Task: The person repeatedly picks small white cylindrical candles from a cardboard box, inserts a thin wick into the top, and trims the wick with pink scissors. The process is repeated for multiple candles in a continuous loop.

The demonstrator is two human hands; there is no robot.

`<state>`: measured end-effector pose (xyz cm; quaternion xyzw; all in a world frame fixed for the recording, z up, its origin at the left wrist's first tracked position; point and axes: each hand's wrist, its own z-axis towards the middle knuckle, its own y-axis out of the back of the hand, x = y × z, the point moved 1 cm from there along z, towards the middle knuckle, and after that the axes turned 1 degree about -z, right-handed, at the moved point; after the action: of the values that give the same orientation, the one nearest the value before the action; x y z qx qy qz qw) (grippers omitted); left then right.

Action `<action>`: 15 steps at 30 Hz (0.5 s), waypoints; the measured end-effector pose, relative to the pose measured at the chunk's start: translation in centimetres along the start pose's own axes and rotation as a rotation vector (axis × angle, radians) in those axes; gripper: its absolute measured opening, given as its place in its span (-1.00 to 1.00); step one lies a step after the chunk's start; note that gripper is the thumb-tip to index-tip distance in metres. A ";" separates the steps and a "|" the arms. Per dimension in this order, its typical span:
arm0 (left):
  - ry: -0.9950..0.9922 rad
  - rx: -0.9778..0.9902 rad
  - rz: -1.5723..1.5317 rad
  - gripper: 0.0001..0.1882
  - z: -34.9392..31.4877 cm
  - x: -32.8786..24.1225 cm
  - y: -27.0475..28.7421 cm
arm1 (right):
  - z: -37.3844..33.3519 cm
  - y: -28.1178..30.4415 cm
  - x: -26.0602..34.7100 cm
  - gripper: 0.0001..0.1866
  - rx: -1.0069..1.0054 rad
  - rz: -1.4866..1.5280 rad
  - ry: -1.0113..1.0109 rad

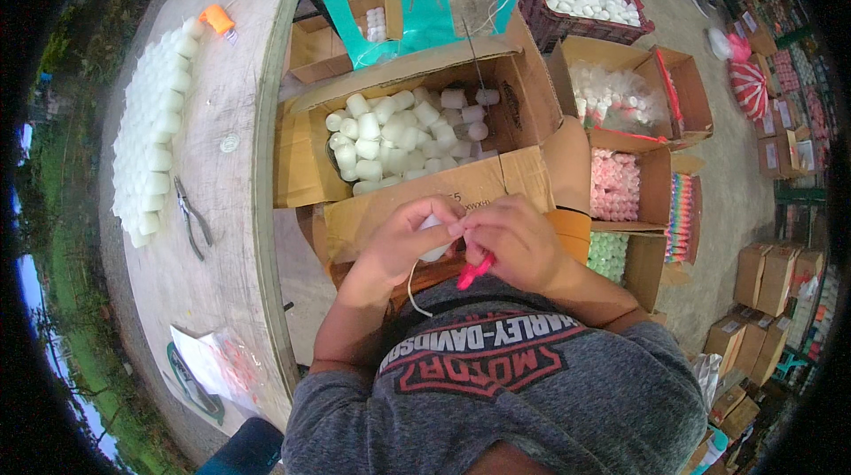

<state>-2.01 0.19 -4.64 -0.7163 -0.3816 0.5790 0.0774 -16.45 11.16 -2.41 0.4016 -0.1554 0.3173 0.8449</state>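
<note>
White candle, a small stubby cylinder, sits close in front of the person's chest, pinched in the left hand just above the near flap of the open cardboard box. The right hand is pressed up against the left, fingertips meeting over the candle, and it grips a short pink tool that pokes down toward the shirt; whether that is a cutter or a clip is hard to tell from here. A thin white string curls down from the left hand.

Judging by this, the step in hand is fitting or trimming the wick on one candle, with both hands closed on the work. The next move would call for steadying the candle with the left fingers while the right works the pink tool finely at the wick end.

Farther off, the box holds many more white candles. Left, on the round table, lie a stack of finished candles and pliers.
</note>
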 end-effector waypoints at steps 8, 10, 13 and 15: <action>-0.742 -0.331 1.054 -0.92 -0.3 -1.7 -2.6 | -0.3 -0.5 -0.2 -0.81 -0.191 0.635 -0.703; -0.716 -0.359 1.002 -0.93 -0.3 -1.5 -2.4 | 0.4 0.0 -0.1 -0.82 -0.162 0.322 -0.503; -0.499 -0.294 0.571 -0.90 -0.1 -0.6 -1.4 | 0.9 0.1 0.0 -0.83 -0.127 0.021 -0.226; -0.458 -0.296 0.501 -0.91 0.0 -0.3 -1.2 | 0.8 -0.2 0.0 -0.81 -0.158 0.023 -0.218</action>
<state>-2.58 0.87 -3.72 -0.6429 -0.2814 0.6637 -0.2588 -16.29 10.49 -2.04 0.3639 -0.2753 0.2682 0.8484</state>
